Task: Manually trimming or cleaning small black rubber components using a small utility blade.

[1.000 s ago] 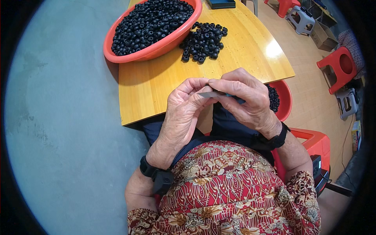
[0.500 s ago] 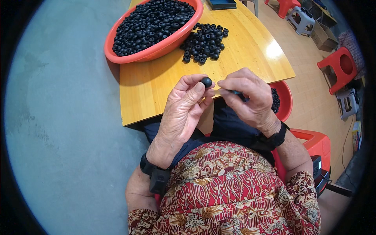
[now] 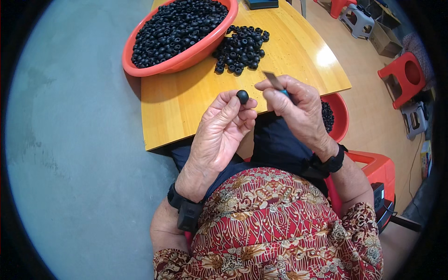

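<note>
1. Now your right hand (image 3: 298,105) is lifting clear: a second ago its blade (image 3: 272,80) was lying across your left fingers, and at this moment it is pointing up and away over the tabletop (image 3: 182,105).
2. Your left hand (image 3: 217,133) is keeping its pinch, thumb and forefinger closing in to just the width of one round black piece (image 3: 242,96); the other fingers are curling loosely beneath.
3. That piece is sitting at your left fingertips above the near edge of the tabletop, apart from the blade and showing a smooth, rounded side.
4. Your right grip is curling snugly around the blue handle (image 3: 285,94), though motion is blurring its fingers a little.
5. So the blade work is apparently pausing; whether this piece is needing more, I'm not able to tell.
6. Beyond your hands, the loose pile (image 3: 240,50) is lying untouched beside the heaped orange-red basin (image 3: 154,71).
</note>
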`<state>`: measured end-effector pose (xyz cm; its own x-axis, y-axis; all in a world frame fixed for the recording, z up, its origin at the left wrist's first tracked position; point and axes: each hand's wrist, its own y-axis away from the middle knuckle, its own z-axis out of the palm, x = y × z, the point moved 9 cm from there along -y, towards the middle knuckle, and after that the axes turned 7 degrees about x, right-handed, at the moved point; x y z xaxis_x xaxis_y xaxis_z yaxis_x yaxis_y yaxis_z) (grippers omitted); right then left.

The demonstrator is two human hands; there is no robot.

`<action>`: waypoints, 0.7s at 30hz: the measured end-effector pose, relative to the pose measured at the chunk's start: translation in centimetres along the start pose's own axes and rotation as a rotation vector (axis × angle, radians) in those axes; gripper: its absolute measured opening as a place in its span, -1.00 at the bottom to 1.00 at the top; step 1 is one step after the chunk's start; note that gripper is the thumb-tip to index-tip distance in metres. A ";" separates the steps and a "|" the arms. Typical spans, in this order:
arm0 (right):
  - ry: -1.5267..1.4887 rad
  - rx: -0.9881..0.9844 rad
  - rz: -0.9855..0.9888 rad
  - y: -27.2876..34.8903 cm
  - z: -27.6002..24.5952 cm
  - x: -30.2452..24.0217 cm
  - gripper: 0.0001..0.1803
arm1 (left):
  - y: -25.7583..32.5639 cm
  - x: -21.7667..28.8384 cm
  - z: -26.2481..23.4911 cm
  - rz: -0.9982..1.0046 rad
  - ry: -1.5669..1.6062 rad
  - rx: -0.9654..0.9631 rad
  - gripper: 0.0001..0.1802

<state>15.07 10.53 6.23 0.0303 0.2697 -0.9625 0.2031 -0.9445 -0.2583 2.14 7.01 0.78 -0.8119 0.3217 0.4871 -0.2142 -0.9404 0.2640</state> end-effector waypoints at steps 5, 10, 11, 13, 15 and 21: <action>0.084 -0.058 -0.166 0.4 0.7 -1.2 -0.74 | 0.2 -0.3 0.2 0.005 0.030 0.002 -0.88; 0.023 -0.032 -0.153 0.1 0.6 -0.6 -0.74 | 0.3 -0.2 0.4 0.033 -0.026 0.002 -0.88; -0.017 -0.016 -0.131 0.0 0.4 -0.4 -0.75 | 0.4 0.1 0.5 0.078 -0.084 0.017 -0.87; -0.049 -0.009 -0.091 0.0 0.3 0.0 -0.76 | 0.7 0.4 0.8 0.117 -0.119 0.028 -0.85; -0.080 -0.002 -0.052 -0.1 0.2 0.3 -0.77 | 0.8 0.8 1.0 0.155 -0.155 0.039 -0.84; -0.025 -0.019 -0.092 -0.2 0.2 0.0 -0.77 | 1.1 2.0 1.8 0.303 -0.279 0.042 -0.80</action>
<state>14.85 10.67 6.22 -0.0135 0.3499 -0.9367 0.2221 -0.9123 -0.3440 1.26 6.85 3.57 -0.6556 0.0533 0.7533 0.0390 -0.9938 0.1043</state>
